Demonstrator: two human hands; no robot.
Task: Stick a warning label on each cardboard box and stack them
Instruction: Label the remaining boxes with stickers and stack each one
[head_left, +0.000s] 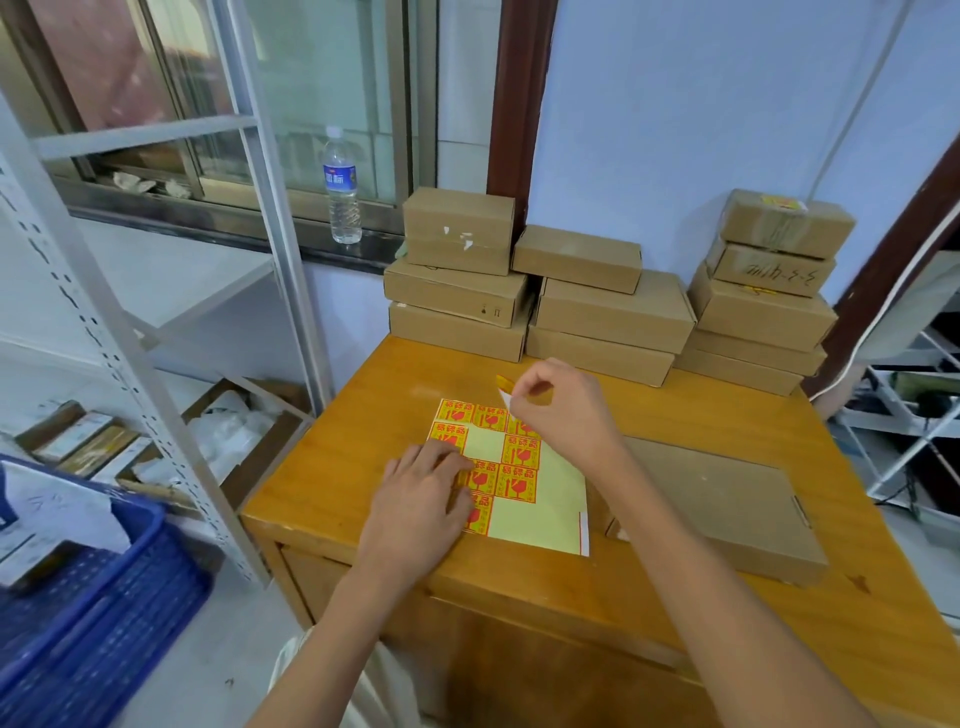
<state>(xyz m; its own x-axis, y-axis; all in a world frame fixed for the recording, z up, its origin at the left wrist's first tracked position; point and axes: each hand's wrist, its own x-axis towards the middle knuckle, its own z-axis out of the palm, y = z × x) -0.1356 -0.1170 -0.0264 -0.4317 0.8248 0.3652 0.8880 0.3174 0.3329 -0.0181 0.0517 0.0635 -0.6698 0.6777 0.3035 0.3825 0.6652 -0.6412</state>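
Now right hand (563, 410) pinches peeled warning label (505, 393) above label sheet (524, 478) at frame centre, sheet's long axis running near-to-far. Left hand (421, 512) flat, pressing sheet. Flat cardboard box (727, 509) just right on wooden table (322, 467); box stacks (597, 306) line far edge.

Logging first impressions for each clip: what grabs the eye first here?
The sheet of red-and-yellow warning labels at the wooden table's centre, pressed flat by the left hand. Above it the right hand pinches a peeled label. Stacked cardboard boxes line the far edge.
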